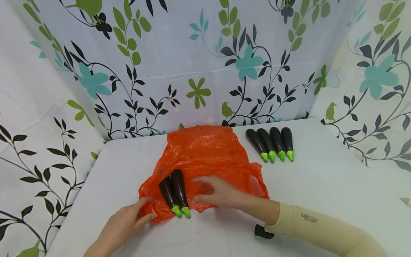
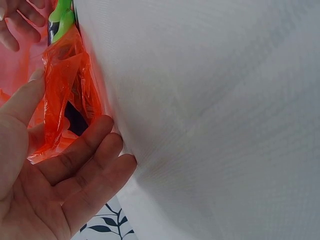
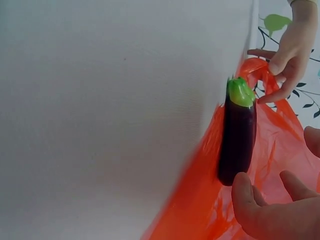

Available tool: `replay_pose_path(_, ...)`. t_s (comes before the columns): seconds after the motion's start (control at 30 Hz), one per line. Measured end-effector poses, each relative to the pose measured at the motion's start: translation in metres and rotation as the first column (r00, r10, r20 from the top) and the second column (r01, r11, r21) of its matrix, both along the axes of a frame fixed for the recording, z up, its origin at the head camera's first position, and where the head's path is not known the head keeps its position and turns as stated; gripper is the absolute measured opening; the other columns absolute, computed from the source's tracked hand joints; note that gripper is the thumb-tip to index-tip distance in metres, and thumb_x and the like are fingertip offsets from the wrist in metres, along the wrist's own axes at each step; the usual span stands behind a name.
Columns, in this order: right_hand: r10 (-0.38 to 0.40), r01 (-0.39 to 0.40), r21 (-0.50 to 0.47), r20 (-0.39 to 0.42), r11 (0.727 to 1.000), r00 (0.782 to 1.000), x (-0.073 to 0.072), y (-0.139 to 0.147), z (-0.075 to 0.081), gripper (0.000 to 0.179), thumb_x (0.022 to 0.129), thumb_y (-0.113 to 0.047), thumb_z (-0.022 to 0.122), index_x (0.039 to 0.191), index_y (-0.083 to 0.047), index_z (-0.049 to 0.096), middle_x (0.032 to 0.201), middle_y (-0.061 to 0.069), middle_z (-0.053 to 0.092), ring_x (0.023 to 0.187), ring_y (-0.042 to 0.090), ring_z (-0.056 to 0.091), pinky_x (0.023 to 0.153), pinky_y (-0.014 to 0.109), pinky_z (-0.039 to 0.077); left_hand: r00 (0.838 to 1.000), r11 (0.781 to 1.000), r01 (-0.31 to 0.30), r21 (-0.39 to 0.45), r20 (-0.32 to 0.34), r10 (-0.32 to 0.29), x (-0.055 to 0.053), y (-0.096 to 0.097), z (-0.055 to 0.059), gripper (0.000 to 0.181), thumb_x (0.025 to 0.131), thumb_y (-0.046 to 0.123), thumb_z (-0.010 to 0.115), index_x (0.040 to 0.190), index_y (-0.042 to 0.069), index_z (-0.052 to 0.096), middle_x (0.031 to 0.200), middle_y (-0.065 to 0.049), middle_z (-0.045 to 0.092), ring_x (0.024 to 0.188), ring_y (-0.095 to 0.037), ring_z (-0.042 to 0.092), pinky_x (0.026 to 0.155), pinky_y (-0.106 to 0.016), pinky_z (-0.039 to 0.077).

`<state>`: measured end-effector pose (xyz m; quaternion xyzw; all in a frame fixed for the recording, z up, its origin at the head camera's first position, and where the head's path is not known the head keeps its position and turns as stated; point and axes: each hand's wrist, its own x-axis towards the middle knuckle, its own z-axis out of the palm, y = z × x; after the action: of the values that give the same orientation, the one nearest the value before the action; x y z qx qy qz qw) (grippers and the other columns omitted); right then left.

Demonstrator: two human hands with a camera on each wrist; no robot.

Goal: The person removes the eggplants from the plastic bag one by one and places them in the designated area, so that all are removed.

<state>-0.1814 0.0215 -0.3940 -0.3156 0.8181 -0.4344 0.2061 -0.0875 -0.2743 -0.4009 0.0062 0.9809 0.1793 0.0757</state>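
Right now, I'm watching the left hand (image 1: 123,219), fingers loosely parted, touching a red bag (image 1: 205,146) at lower left; the right hand (image 1: 219,192) is spreading its fingers over it, centre. Between them, two eggplants (image 1: 180,187) are lying; four more eggplants (image 1: 277,141) are lining the surface (image 1: 324,178), right of centre.

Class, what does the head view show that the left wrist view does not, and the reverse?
Only the head view: the row of four eggplants and the small black object beside the right sleeve.
Only the left wrist view: the palm of the left hand.
Both: red plastic bag, green stem ends, left hand and right hand.
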Motion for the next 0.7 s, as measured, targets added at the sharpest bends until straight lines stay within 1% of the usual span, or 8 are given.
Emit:
replay_pose_path(0.13,0.022,-0.022,0.018,0.007,1.0,1.0,-0.002,-0.005,-0.003,0.058,0.089,-0.035,0.071,0.14,-0.017,0.052,0.138,0.005,0.053,0.116,0.024,0.056,0.085,0.03,0.051,1.0,1.0,0.006,-0.001,-0.008,-0.006,0.001,-0.001,-0.001,0.055,0.084,0.047,0.073,0.128,0.017,0.059,0.073,0.008,0.055,0.066,-0.012,0.05,0.062,-0.033,0.048)
replay_pose_path(0.23,0.029,-0.03,0.031,0.029,0.999,0.999,-0.002,-0.009,-0.004,0.058,0.089,-0.034,0.072,0.141,-0.018,0.051,0.139,0.004,0.053,0.115,0.024,0.056,0.085,0.03,0.051,1.0,1.0,0.01,0.0,-0.01,-0.01,0.001,-0.001,-0.001,0.055,0.084,0.047,0.072,0.128,0.017,0.059,0.075,0.008,0.056,0.067,-0.012,0.051,0.063,-0.034,0.049)
replay_pose_path(0.37,0.025,-0.028,0.041,0.061,0.999,0.998,-0.001,-0.013,-0.006,0.058,0.088,-0.033,0.073,0.141,-0.02,0.052,0.138,0.003,0.053,0.114,0.022,0.055,0.084,0.03,0.051,1.0,1.0,0.012,0.0,-0.009,-0.012,0.0,-0.001,-0.002,0.055,0.084,0.048,0.072,0.128,0.017,0.058,0.076,0.008,0.057,0.067,-0.012,0.051,0.063,-0.035,0.049)
replay_pose_path(0.53,0.029,-0.034,0.056,0.083,0.998,0.996,-0.001,-0.019,-0.009,0.059,0.087,-0.034,0.075,0.14,-0.025,0.052,0.137,0.001,0.053,0.114,0.02,0.055,0.085,0.032,0.051,1.0,1.0,0.007,-0.004,-0.005,-0.007,0.0,-0.001,-0.001,0.055,0.084,0.046,0.073,0.128,0.017,0.058,0.077,0.008,0.058,0.068,-0.012,0.052,0.064,-0.036,0.051)
replay_pose_path(0.7,0.038,-0.046,0.07,0.112,0.997,0.993,-0.002,-0.023,-0.014,0.059,0.087,-0.037,0.074,0.14,-0.029,0.051,0.131,0.0,0.056,0.112,0.018,0.054,0.086,0.033,0.05,1.0,1.0,0.004,-0.006,-0.007,-0.004,0.0,0.0,-0.001,0.055,0.084,0.046,0.073,0.128,0.017,0.058,0.076,0.008,0.058,0.067,-0.012,0.052,0.064,-0.036,0.05)
